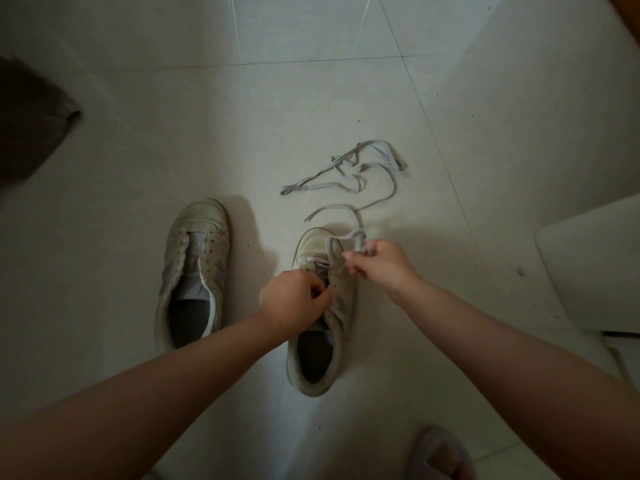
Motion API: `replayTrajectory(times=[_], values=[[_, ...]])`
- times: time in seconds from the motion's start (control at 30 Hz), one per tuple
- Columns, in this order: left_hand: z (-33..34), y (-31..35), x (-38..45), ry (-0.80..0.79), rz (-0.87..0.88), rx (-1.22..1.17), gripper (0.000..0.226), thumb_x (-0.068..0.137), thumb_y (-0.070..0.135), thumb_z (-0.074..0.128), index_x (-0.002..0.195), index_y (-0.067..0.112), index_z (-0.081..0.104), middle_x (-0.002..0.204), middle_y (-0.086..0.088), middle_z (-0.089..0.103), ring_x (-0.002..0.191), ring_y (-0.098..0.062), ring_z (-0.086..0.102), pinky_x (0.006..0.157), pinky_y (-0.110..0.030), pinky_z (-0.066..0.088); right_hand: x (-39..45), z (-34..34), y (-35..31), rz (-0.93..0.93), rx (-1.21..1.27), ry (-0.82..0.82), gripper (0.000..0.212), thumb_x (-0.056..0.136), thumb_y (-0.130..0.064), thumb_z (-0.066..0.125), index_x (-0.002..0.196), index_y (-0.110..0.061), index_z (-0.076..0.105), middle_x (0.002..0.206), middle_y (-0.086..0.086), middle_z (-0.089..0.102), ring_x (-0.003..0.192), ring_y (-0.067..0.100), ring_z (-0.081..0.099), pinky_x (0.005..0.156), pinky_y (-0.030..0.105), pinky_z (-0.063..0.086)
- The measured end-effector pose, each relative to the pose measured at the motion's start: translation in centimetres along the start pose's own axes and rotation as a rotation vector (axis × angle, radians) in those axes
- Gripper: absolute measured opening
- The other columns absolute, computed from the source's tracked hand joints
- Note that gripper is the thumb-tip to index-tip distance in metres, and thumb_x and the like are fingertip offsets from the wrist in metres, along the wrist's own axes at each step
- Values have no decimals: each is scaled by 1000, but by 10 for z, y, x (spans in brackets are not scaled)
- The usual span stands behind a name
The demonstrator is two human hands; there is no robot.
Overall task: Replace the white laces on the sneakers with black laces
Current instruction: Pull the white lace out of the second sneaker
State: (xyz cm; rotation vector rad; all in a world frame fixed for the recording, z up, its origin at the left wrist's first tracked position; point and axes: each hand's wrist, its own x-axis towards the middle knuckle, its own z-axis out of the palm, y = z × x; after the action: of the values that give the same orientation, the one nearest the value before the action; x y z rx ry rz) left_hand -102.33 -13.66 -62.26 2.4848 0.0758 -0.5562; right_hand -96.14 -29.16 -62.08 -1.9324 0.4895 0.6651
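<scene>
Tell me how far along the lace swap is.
Done: the left sneaker is bare of lace, and a loose white lace lies on the floor. In hand: the right hand pulls the white lace out of the right sneaker while the left hand works at its eyelets; it is nearly out. Left: both black laces, none in view.

Sneakers: two, a left sneaker (pixel 194 271) with bare eyelets and a right sneaker (pixel 323 313). White laces: two, a loose lace (pixel 349 174) on the floor (pixel 173 133) and a threaded lace (pixel 337 242) in the right sneaker. Hands: two, left hand (pixel 294 301) and right hand (pixel 379 259). Slippered foot (pixel 443 455): one. Dark cloth (pixel 31 123) at frame's left edge: one.
</scene>
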Motion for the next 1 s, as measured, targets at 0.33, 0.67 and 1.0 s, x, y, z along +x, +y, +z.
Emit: replayTrajectory(times=[0.33,0.67,1.0], values=[[-1,-10,-11,239,46,-178,27,87,43,60,109,27,56,63,12,41,60,-11,46,50,-24,31,0,-43,-9,-8,-1204,-32,28,80,-40,64,91,-16,58,96,5,61,95,26,60,68,28,40],[-10,-16,11,70,-178,-244,29,81,48,62,87,23,48,78,6,58,79,-19,60,62,-27,41,-9,25,-40,-684,-1068,-181,12,87,-27,59,92,-17,62,93,-4,54,90,17,53,71,26,36],[-16,-14,8,36,-206,-163,21,82,45,58,83,26,50,78,6,59,74,-15,57,59,-26,40,-2,22,-38,-376,-497,-443,17,93,-12,56,78,-19,50,78,-8,48,72,6,44,69,21,37]])
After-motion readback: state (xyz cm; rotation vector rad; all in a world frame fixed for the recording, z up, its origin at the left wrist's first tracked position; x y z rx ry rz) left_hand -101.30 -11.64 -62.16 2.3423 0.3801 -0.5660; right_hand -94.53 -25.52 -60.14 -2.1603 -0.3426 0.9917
